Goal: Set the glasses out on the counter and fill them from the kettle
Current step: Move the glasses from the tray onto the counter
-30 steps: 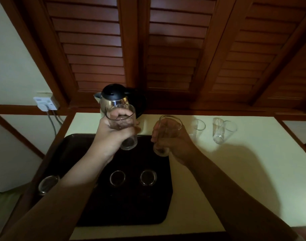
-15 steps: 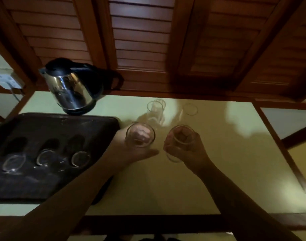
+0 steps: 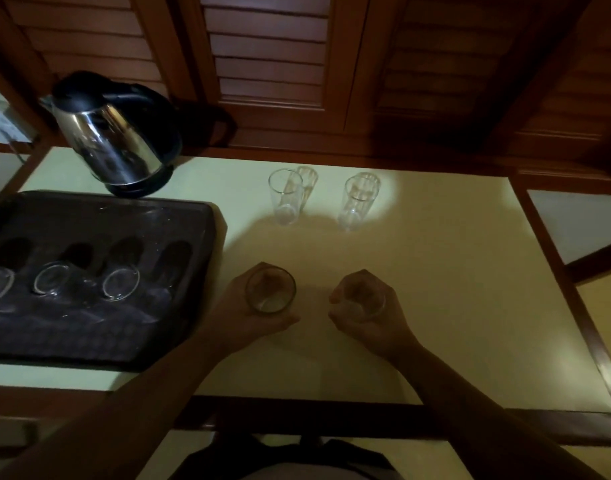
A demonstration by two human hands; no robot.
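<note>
While each hand [image 3: 252, 313] grips clear cylindrical glass [image 3: 270, 289], steel kettle [image 3: 110, 133] gleams.

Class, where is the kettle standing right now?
In the head view the kettle stands at the counter's far left, just behind the dark tray and left of two empty glasses.

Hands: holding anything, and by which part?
Left hand grips a glass round its side wall; right hand likewise wraps another glass.
</note>
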